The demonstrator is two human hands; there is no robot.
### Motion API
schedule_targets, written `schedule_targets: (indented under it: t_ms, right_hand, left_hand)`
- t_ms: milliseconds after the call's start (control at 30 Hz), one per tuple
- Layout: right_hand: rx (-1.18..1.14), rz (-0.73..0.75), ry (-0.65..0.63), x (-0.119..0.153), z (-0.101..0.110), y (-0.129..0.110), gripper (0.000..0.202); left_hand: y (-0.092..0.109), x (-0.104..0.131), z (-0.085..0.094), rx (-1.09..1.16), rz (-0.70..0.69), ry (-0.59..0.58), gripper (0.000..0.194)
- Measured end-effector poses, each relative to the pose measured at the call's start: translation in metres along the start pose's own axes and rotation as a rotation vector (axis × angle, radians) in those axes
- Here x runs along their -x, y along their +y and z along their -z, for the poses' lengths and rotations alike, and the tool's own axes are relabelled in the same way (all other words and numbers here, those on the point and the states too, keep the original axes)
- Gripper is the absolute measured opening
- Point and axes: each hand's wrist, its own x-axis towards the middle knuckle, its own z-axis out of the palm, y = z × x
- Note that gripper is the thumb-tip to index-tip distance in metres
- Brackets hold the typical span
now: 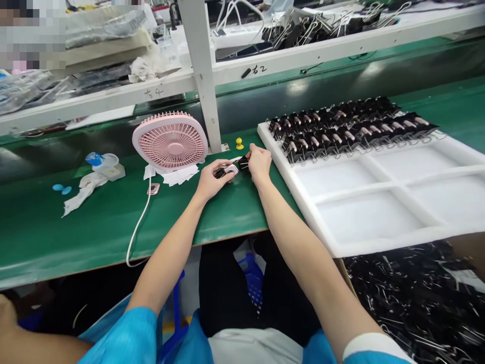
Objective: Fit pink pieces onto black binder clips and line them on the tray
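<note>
Over the green table point(231, 217), my left hand point(211, 180) pinches a small pinkish part point(232, 170) with a dark round centre. Just to its right, my right hand point(259, 163) is closed on a black binder clip point(243, 163), close to the pinkish part; whether they touch is too small to tell. A similar pinkish part point(153, 189) lies by the fan's cable. Rows of black clips with pinkish parts point(322, 139) fill the far side of the white foam tray point(310, 222).
A pink fan point(172, 141) stands left of my hands, its white cable hanging over the edge. Behind is a white shelf frame point(206, 76). Also there: a yellow knob point(239, 143), crumpled tissue point(85, 192), and a box of black clips point(417, 303). Another person's arm point(34, 344) shows lower left.
</note>
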Motion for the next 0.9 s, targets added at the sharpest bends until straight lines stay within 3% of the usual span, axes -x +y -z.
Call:
schedule_targets:
  t_ms: [433, 900]
  right_hand:
    - [0.058, 0.007, -0.015, 0.009, -0.004, -0.001, 0.040]
    - [0.098, 0.017, 0.004, 0.018, -0.005, -0.008, 0.039]
  left_hand:
    - [-0.002, 0.000, -0.003, -0.067, -0.086, 0.008, 0.036]
    - [-0.009, -0.001, -0.001, -0.047, -0.028, 0.009, 0.039]
